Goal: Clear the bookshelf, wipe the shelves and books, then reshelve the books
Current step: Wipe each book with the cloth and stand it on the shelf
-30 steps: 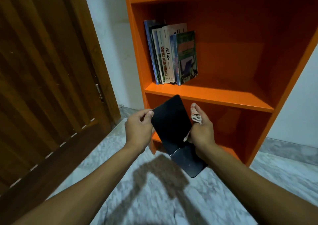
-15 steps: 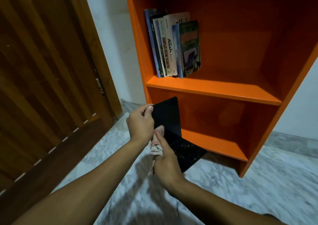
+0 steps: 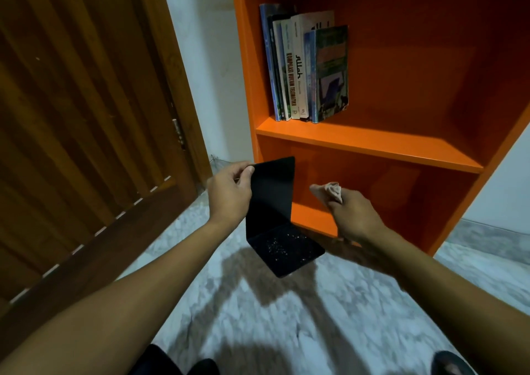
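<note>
An orange bookshelf (image 3: 370,145) stands ahead. Several books (image 3: 308,70) stand upright at the left end of its middle shelf. My left hand (image 3: 229,194) pinches the top left corner of a black L-shaped bookend (image 3: 272,202), held in the air before the lowest shelf. White specks lie on the bookend's lower flap. My right hand (image 3: 352,214) grips a small pale cloth (image 3: 329,192) to the right of the bookend, apart from it.
A brown wooden door (image 3: 86,116) fills the left side. A white wall strip runs between the door and the shelf. The floor (image 3: 286,317) is grey marble. The shelf's right parts are bare. My feet show at the bottom edge.
My right hand with the cloth has moved from the bookend's left edge across to its right and come off it. The left hand keeps its hold on the bookend.
</note>
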